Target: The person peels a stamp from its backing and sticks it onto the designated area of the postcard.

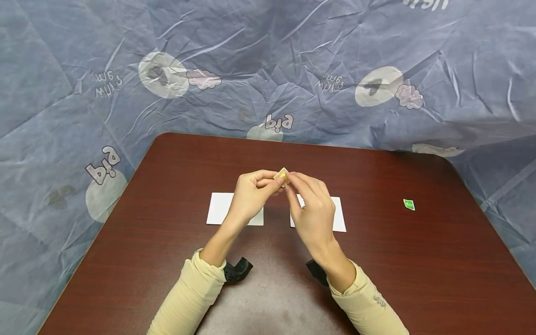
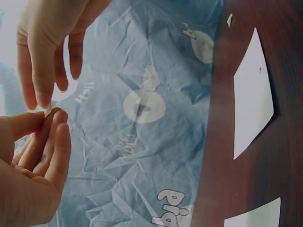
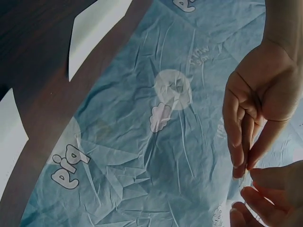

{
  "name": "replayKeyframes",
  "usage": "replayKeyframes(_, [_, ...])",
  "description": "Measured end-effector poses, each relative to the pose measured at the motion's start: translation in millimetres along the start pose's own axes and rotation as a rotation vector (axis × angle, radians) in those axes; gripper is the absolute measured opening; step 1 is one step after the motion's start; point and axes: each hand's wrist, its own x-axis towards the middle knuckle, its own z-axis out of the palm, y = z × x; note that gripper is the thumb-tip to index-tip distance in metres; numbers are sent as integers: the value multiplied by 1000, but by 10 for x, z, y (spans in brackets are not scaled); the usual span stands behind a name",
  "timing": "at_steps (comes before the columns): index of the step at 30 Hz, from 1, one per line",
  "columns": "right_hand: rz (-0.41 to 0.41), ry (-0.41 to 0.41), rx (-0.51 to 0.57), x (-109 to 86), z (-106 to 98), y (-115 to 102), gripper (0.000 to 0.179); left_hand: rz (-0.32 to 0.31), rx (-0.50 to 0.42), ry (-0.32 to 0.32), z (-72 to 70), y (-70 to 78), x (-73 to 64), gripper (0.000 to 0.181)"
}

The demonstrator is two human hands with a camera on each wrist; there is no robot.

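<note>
In the head view a small yellow paper square [image 1: 281, 175] with a pale border, like a stamp or sticker, is held up between both hands above the table. My left hand [image 1: 248, 195] pinches it between thumb and fingers. From the other side, the thumb and fingertips of my right hand [image 1: 311, 204] pinch its right edge. The left wrist view shows the square [image 2: 48, 109] edge-on, as a thin sliver between the fingertips. Below the hands lie two white cards, the left one [image 1: 218, 207] and the right one [image 1: 340, 216], each partly covered by a hand.
A small green paper piece [image 1: 409, 204] with a pale border lies on the right part of the brown table [image 1: 418, 270]. A wrinkled blue-grey cloth [image 1: 259, 56] with printed pictures hangs behind the table. Black wrist mounts, left [image 1: 238, 270] and right [image 1: 317, 272], project inward by the sleeves.
</note>
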Motion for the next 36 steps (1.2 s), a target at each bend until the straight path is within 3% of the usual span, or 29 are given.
replayKeyframes(4, [27, -16, -3, -11, -8, -4, 24, -4, -32, -23, 1, 19, -7, 17])
replayKeyframes(11, [90, -27, 158, 2, -29, 15, 30, 33, 13, -78, -20, 27, -11, 17])
replayKeyframes(18, [106, -34, 212, 23, -34, 41, 24, 138, 157, -146, -51, 45, -35, 17])
replayKeyframes(24, [101, -33, 245, 36, -33, 75, 23, 200, 241, -113, -49, 47, -38, 16])
replayKeyframes(31, [74, -29, 265, 46, -38, 83, 20, 196, 77, -133, -22, 51, -29, 32])
replayKeyframes(36, [68, -28, 264, 51, -44, 79, 16, 198, 86, -108, -28, 35, -33, 16])
